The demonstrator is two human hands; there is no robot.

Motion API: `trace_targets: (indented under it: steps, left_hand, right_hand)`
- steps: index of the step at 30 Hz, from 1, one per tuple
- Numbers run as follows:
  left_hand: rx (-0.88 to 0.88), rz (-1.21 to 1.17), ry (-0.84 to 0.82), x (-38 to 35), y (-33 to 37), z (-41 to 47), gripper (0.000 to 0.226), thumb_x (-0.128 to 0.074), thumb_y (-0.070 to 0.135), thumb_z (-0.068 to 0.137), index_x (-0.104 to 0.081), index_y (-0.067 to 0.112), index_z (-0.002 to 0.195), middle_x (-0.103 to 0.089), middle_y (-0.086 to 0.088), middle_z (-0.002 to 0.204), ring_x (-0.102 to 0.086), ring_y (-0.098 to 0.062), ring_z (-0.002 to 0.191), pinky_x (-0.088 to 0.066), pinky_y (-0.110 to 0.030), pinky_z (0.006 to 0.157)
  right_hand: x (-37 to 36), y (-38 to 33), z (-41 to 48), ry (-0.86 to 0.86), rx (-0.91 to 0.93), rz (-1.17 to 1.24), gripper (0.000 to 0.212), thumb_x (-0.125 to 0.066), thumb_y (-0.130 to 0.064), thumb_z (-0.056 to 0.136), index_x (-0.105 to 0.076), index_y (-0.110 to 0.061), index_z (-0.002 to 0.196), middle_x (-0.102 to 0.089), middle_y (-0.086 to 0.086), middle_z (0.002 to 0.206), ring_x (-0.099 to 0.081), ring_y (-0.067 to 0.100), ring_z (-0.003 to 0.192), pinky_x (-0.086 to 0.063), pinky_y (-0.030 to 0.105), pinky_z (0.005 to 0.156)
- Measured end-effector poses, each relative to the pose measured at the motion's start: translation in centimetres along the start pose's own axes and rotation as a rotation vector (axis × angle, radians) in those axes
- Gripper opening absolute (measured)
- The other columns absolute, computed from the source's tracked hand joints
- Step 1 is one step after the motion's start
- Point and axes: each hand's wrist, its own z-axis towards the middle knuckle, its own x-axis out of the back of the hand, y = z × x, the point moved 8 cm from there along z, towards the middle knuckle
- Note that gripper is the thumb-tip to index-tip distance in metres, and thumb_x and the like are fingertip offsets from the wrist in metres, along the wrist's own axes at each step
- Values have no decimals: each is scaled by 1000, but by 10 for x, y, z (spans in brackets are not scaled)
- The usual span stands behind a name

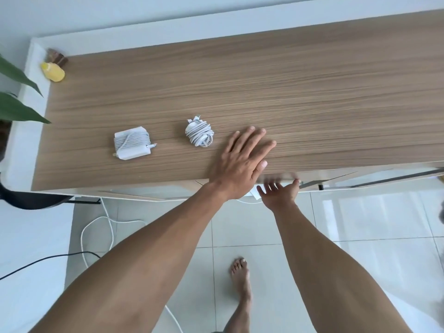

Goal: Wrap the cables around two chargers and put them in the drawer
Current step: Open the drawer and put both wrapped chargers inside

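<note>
Left hand (242, 162) lies palm down on the wooden desktop (288, 87) at its front edge, fingers straight and slightly spread, holding nothing. Right hand (278, 192) is just below the desktop's front edge, fingers spread and straight, thumb tip up at the blurred drawer front (331, 179); can't tell if it touches or if the drawer is open. Both chargers are on the desktop, front half, cables already wound. The square charger (132, 144) sits toward the desktop's left side with its plug end sticking out. The round charger bundle (199, 133) is nearer the desktop's middle, close to the left hand but not touching it. A yellow bottle (53, 72) stands at the desktop's back left corner. Green leaves (16, 109) hang off the desktop's left end. A loose white cable (96, 227) and a bare foot (241, 277) are on the tiled floor (360, 224) in front of the desktop
</note>
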Motion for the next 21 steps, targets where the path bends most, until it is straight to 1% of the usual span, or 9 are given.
trace_targets:
  steps: [3,9,12,14,16,17,18,19,21]
  left_hand:
    - [11,2,-2,2,-2,0,50,-23,39,101,-28,32,150,-24,-1,160,-17,-24,149,-14,-46,120]
    - [6,0,-27,-2,-3,0,50,-23,39,101,-29,32,150,-24,-2,160,-16,-24,149,-11,-46,120]
    - [10,-24,-38,-4,-4,1,50,-23,39,101,-30,31,150,-25,-2,160,-16,-25,149,-10,-46,120]
    - [9,-34,-43,-5,-3,0,50,-23,39,101,-30,30,150,-24,-2,160,-15,-25,149,-9,-46,121]
    - [6,-43,-49,-4,-2,0,51,-22,40,100,-30,30,150,-23,-2,160,-15,-25,149,-8,-45,121]
    - [7,-47,-55,-5,-4,1,52,-21,40,100,-30,30,149,-23,-3,160,-14,-25,149,-8,-45,121]
    - [12,-58,-59,-5,-3,1,52,-21,40,99,-30,29,149,-24,-3,160,-15,-26,149,-7,-45,121]
    - [24,-75,-61,-5,-3,1,53,-21,40,99,-31,28,149,-24,-4,160,-15,-27,149,-7,-46,121]
    - [66,-113,-33,-2,3,-5,52,-25,38,99,-36,24,148,-29,-9,158,-20,-30,148,-10,-48,120]
  right_hand:
    - [4,4,3,-2,-4,0,72,-35,-67,85,-49,-14,131,-56,1,124,-54,19,119,-33,45,109]
    - [28,8,-3,13,8,1,68,-36,-65,86,-45,-12,129,-52,5,127,-51,22,124,-36,46,109]
    - [46,8,-12,54,17,-121,59,-31,-58,92,-46,-11,125,-55,7,120,-53,23,119,-41,47,104]
    - [57,2,-25,106,61,-242,57,-29,-51,96,-43,-10,133,-54,9,124,-52,25,120,-42,47,103]
    - [63,-13,-44,156,198,-321,48,-27,-43,98,-46,-10,128,-56,12,123,-56,25,112,-44,47,103]
    - [63,-22,-55,195,309,-354,42,-26,-40,99,-46,-12,123,-54,13,127,-58,24,109,-45,46,102]
    - [64,-34,-71,258,448,-399,39,-26,-38,100,-43,-13,126,-49,11,133,-58,24,109,-44,43,103]
    - [65,-46,-88,335,594,-465,40,-27,-35,101,-36,-16,136,-41,9,141,-56,25,112,-42,37,102]
    - [60,-64,-124,434,870,-650,49,-34,-23,101,-20,-21,147,-24,6,149,-47,27,120,-37,31,96]
